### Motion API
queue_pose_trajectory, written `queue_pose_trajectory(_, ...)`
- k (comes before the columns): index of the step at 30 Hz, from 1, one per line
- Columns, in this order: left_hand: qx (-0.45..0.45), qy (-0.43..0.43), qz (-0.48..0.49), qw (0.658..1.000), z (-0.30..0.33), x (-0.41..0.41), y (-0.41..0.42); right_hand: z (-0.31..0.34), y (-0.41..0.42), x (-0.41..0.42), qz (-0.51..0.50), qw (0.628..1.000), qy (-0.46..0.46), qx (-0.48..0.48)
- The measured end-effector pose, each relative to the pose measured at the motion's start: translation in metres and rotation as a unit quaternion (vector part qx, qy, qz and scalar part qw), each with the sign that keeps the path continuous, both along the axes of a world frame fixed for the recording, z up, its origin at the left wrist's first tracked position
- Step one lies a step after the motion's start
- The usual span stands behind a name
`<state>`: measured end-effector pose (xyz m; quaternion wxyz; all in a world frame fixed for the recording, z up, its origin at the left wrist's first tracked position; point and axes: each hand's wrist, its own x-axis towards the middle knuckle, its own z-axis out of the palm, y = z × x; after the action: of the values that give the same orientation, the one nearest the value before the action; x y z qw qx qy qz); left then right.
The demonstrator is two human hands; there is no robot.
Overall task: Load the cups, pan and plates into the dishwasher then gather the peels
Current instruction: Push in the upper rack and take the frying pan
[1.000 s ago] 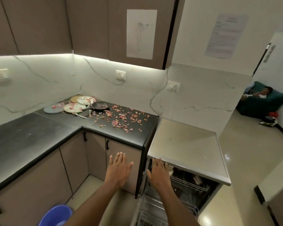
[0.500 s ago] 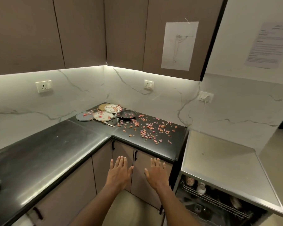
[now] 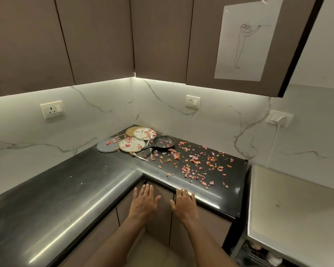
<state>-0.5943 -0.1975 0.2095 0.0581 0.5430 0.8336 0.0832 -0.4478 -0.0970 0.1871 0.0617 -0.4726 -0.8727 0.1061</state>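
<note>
- Head view: your left hand (image 3: pixel 144 204) and right hand (image 3: pixel 184 206) reach forward side by side, palms down, fingers straight and slightly spread, neither holding anything.
- Your left hand hangs in front of the lower cabinet doors (image 3: pixel 158 218); your right fingertips (image 3: pixel 181 190) sit at the front edge of the black countertop (image 3: pixel 66 189), though contact cannot be confirmed.
- Four plates (image 3: pixel 132 144) lie clustered in the far corner of the countertop, overlapping one another, each strewn with reddish scraps.
- A small black frying pan (image 3: pixel 164 141) rests just right of the plates, its handle pointing toward them, with a few scraps inside.
- A fork (image 3: pixel 140 157) lies on the counter just in front of the plates.
- Onion peels (image 3: pixel 199 164) are scattered across the right stretch of the countertop, from the pan to the near edge.
- The dishwasher (image 3: pixel 297 214) stands at your right under a pale steel top; a wire rack (image 3: pixel 258 253) with indistinct items shows at the bottom right corner.
- A line drawing on paper (image 3: pixel 245 39) hangs on an upper cabinet.
</note>
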Motion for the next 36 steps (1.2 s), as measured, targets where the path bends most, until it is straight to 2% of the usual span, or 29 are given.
queue_pose_trajectory(7,0.025,-0.046,0.028,0.998,-0.001,-0.061,0.110,0.000,0.108,-0.062,-0.004,1.000,0.000,0.009)
queue_pose_trajectory(13,-0.004,-0.077,0.032,0.997,-0.016,-0.096,0.171,-0.012,0.167,-0.097,0.049,0.998,-0.043,0.011)
queue_pose_trajectory(20,-0.031,-0.094,0.013,0.995,-0.037,-0.157,0.265,-0.032,0.247,-0.155,0.048,0.997,-0.051,-0.019)
queue_pose_trajectory(22,-0.043,-0.076,-0.011,0.996,-0.039,-0.178,0.296,-0.039,0.273,-0.177,0.051,0.996,-0.062,-0.024)
queue_pose_trajectory(24,-0.062,-0.043,-0.037,0.996,-0.042,-0.197,0.325,-0.048,0.296,-0.199,0.047,0.995,-0.074,-0.040)
queue_pose_trajectory(29,-0.059,-0.067,-0.034,0.995,-0.062,-0.248,0.382,-0.053,0.347,-0.246,0.028,0.992,-0.084,-0.086)
queue_pose_trajectory(36,-0.045,-0.055,0.024,0.997,-0.087,-0.320,0.433,-0.068,0.378,-0.292,-0.016,0.980,0.003,-0.198)
